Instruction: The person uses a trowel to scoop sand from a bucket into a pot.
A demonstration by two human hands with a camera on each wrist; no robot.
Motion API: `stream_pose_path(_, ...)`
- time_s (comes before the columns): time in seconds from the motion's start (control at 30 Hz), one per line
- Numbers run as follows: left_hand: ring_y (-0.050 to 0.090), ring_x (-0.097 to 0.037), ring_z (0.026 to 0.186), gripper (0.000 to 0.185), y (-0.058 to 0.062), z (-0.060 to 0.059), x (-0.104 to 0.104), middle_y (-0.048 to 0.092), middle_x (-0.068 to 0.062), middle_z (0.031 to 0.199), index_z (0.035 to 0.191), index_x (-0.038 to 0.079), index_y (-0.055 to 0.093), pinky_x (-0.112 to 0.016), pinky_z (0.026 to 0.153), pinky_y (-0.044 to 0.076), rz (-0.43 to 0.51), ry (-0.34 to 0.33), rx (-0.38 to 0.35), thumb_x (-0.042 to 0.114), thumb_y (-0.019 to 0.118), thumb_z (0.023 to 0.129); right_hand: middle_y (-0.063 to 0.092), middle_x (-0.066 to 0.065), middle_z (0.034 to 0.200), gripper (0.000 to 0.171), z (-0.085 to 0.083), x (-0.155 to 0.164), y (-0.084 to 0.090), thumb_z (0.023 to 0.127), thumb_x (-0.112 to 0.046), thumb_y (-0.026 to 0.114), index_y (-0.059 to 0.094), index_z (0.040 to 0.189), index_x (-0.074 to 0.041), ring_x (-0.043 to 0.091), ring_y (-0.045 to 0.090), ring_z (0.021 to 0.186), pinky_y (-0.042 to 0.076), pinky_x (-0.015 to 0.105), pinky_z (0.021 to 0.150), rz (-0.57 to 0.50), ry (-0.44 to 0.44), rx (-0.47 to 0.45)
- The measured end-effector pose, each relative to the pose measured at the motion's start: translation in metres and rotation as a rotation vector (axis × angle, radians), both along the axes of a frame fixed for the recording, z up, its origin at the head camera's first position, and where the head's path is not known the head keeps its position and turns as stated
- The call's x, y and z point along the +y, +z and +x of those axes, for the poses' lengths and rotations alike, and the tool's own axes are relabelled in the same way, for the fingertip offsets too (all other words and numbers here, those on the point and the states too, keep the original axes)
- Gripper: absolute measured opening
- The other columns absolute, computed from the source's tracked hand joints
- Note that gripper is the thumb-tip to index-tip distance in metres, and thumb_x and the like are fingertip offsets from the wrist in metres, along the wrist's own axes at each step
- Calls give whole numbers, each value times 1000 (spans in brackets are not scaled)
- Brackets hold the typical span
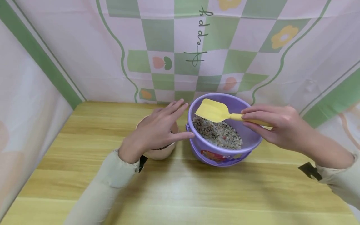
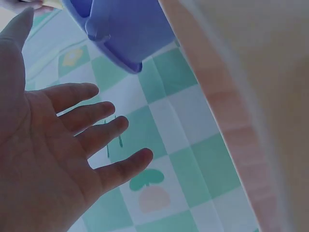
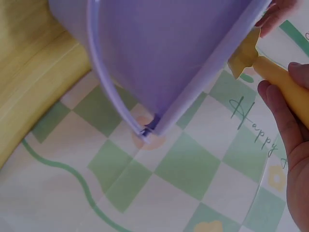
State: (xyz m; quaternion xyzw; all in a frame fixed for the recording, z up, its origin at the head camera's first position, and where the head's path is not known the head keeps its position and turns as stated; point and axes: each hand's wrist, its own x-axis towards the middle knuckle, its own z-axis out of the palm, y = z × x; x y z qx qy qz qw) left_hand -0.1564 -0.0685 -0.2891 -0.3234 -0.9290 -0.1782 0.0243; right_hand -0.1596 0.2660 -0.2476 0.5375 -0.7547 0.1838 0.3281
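A yellow toy shovel [image 1: 213,110] is in my right hand [image 1: 284,128], which pinches its handle between thumb and fingers. The shovel's blade hovers over the mouth of a purple bucket [image 1: 201,142]. Gravel [image 1: 222,134] in mixed grey and brown covers the bucket's bottom. My left hand [image 1: 154,131] spreads its fingers above a beige pot [image 1: 163,153] left of the bucket, hiding most of its opening. In the left wrist view the left palm [image 2: 43,154] holds nothing. From the right wrist, the bucket's side and handle [image 3: 104,77] show, with the shovel's handle [image 3: 280,82] between the fingers.
Both containers stand on a wooden table [image 1: 174,193] near its back edge. A cloth backdrop [image 1: 185,34] with green and white checks and the word Happy hangs right behind them. More cloth [image 1: 25,118] closes off the left side.
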Motion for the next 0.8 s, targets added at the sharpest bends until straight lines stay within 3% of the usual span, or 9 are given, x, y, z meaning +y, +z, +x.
stream_pose_path(0.17, 22, -24, 150, 93, 1, 0, 10, 18, -5, 165, 160, 23, 22, -46, 115, 31, -21, -10, -4, 81, 36, 89, 75, 10, 88, 45, -2, 8, -5, 103, -38, 54, 78, 84, -5, 21, 72, 78, 51, 11, 79, 30, 18, -33)
stream_pose_path(0.63, 8, -19, 152, 100, -6, -6, 30, 9, -8, 166, 160, 10, 18, -43, 119, 22, -30, -58, -73, 77, 44, 90, 74, -3, 88, 52, -9, 25, 0, 102, -49, 43, 77, 88, -13, 15, 71, 76, 54, 14, 68, 287, 5, -301)
stream_pose_path(0.7, 10, -21, 152, 104, -8, -6, 32, 9, -8, 166, 160, 9, 18, -42, 119, 23, -29, -57, -65, 78, 46, 88, 74, -5, 87, 30, -10, 26, 2, 96, -39, 65, 78, 88, -14, 13, 70, 75, 53, 13, 67, 319, -2, -326)
stream_pose_path(0.77, 13, -22, 151, 108, -9, -5, 33, 8, -9, 166, 160, 8, 17, -41, 119, 25, -20, -55, -61, 80, 48, 85, 74, -6, 87, 10, -10, 26, 4, 83, -22, 81, 78, 88, -14, 12, 70, 74, 53, 12, 66, 342, -8, -341)
stream_pose_path(0.8, 14, -23, 151, 110, -10, -6, 34, 7, -9, 167, 160, 7, 17, -41, 119, 25, -16, -54, -60, 81, 48, 84, 74, -6, 86, 15, -11, 26, 5, 75, -12, 85, 78, 88, -14, 11, 70, 74, 53, 12, 65, 350, -7, -347)
